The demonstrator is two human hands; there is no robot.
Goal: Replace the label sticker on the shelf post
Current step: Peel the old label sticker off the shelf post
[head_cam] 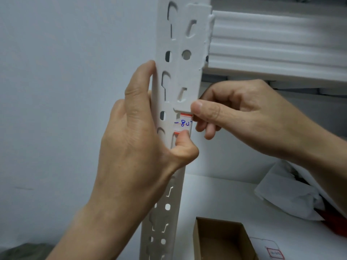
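Label sticker (183,124) pinched at right edge by right hand (234,113); left hand (135,139) grips post (180,72).

Blue handwriting on the label sticker (183,123) stuck to the shelf post (187,72) reads roughly "-8U". At the near right, a red-bordered label (275,253) carries writing too blurred to read.

Sticker (183,123) sitting on post (169,81). Left hand (135,136) wrapping post at sticker's 9 o'clock, thumb touching at 6; right hand (244,113) touching at 3. Box (221,239) sitting on shelf (216,194) at 5 o'clock; bag (285,196) lying at box's 2 o'clock.
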